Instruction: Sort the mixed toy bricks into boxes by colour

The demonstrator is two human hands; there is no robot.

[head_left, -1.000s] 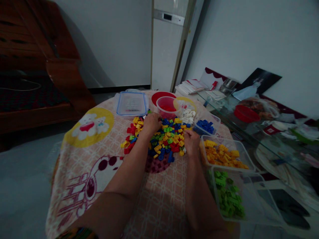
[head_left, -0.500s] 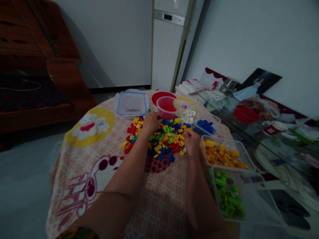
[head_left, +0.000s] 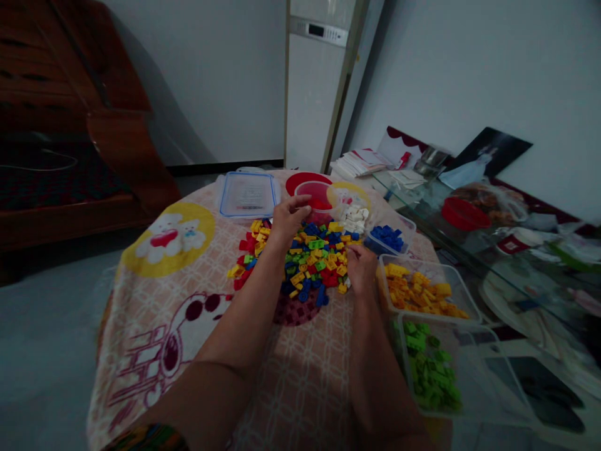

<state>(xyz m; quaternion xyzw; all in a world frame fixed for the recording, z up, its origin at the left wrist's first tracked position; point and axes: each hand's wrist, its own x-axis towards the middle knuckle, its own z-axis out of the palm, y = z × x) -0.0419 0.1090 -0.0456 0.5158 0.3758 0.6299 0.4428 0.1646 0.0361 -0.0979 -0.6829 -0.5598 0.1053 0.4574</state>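
My left hand (head_left: 290, 217) is at the near left rim of a round tub (head_left: 315, 212) with red pieces in it. Its fingers are stretched and apart, and I see nothing in them. A mixed heap of building bricks (head_left: 312, 255) in red, yellow, blue and green lies on the table below. At the heap's right edge, my right hand (head_left: 362, 269) is closed, fingertips pinched together. Whatever those fingertips hold, if anything, is too small to make out.
Clear boxes at the right hold blue bricks (head_left: 386, 238), yellow bricks (head_left: 417, 294) and green bricks (head_left: 432, 369). White pieces (head_left: 355, 219) lie behind the heap. A blue-edged lid (head_left: 249, 195) and a red lid (head_left: 300, 180) are at the back. A cluttered glass table (head_left: 417, 200) adjoins.
My left hand has moved from the heap up and away to the round tub, and its fingers have spread. My right hand has barely moved.
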